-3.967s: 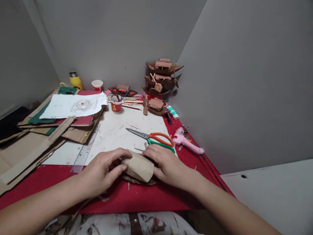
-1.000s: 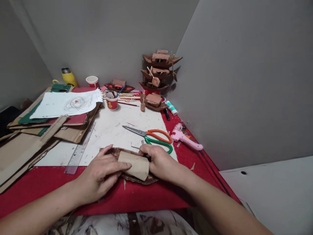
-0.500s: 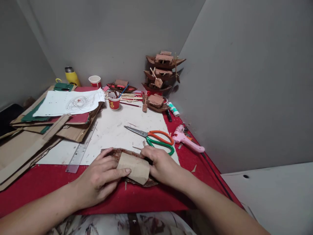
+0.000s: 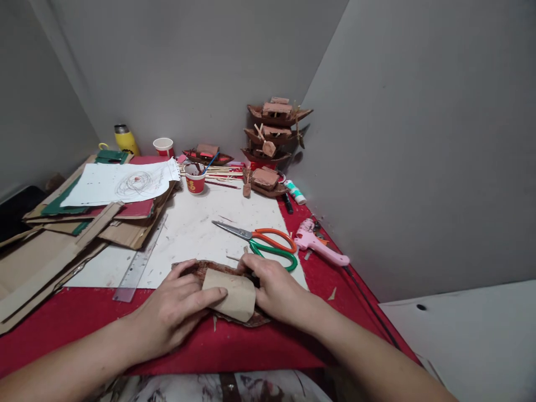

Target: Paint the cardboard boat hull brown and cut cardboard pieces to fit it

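A small brown model boat lies at the front of the table, partly covered by my hands. Over its middle curves a plain tan cardboard piece. My left hand grips the boat's left end, its thumb pressing on the cardboard's left edge. At the right, my right hand is closed around the boat's side beside the cardboard; its fingertips are partly hidden. Just beyond the boat, scissors with one orange and one green handle lie with their blades pointing left.
Cardboard sheets and a clear ruler lie to the left. A pink glue gun with its cord is at the right. Behind stand a red paper cup with a brush, several finished boats and a yellow bottle.
The whole view has shifted slightly, with the scene sitting a little lower. Both hands keep their hold on the boat, and the left thumb has slid slightly right on the cardboard.
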Demonstrator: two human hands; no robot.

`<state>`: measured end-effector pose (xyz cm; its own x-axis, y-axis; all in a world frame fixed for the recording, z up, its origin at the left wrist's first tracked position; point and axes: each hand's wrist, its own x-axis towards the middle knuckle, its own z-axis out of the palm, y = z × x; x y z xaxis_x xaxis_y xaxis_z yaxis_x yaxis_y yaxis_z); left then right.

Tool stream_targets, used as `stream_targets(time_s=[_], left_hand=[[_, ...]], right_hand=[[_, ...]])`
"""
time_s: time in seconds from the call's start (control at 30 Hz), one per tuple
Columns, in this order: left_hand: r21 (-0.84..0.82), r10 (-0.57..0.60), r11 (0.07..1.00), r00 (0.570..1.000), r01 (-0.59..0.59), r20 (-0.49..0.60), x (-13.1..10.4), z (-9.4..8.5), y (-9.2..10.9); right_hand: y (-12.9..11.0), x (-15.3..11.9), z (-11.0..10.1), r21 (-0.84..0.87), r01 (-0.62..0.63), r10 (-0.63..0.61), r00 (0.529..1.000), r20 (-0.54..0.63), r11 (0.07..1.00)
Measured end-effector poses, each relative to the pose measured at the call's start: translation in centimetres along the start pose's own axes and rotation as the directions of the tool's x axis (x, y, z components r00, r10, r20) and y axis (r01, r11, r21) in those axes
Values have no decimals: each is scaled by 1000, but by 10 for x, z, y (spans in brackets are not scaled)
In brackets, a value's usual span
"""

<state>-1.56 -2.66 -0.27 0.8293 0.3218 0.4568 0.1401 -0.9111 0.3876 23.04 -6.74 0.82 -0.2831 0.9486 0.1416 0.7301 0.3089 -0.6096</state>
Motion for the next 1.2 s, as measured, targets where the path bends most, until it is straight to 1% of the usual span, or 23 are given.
stream_targets(time_s=[0.07, 0.17, 0.27, 0.4, 0.47, 0.6, 0.67, 0.77, 0.97, 1.13, 1.2], left_hand=[[-25, -15, 1000, 1000, 15, -11, -1, 1, 1], [-49, -20, 999, 999, 19, -26, -2, 1, 3], [-53, -12, 999, 999, 10, -34, -1, 0, 6], [-38, -29, 999, 999, 28, -31, 0, -1, 6], [-29, -29, 999, 999, 28, -30, 0, -2, 6], [12, -29, 999, 999, 29, -20, -2, -3, 8], [30, -44, 999, 999, 44, 2, -1, -4, 9], [36, -69, 997, 997, 68, 23, 0, -6, 11], [0, -108, 994, 994, 108, 0, 5, -6, 11], [6, -141, 990, 990, 141, 16, 0, -4, 11], [11, -144, 990, 990, 144, 7, -2, -3, 11]], right_hand=[[0, -1, 0, 10, 14, -14, 1000, -12, 1000], [1, -4, 3, -1, 77, -77, 997, -26, 997], [2, -6, 5, -20, 104, -105, 994, -11, 994], [1, -5, 3, -11, 67, -67, 998, 22, 998], [-1, -4, -1, -17, 51, -50, 997, 65, 999], [-9, -2, -12, -55, 91, -80, 981, 177, 994], [-11, -2, -15, -90, 103, -82, 974, 210, 991], [-11, -1, -13, -144, 103, -68, 971, 230, 984], [-10, 3, -8, -204, 94, -38, 964, 263, 974], [-15, 6, -10, -229, 92, -25, 959, 283, 969], [-16, 5, -9, -241, 97, -27, 960, 278, 966]])
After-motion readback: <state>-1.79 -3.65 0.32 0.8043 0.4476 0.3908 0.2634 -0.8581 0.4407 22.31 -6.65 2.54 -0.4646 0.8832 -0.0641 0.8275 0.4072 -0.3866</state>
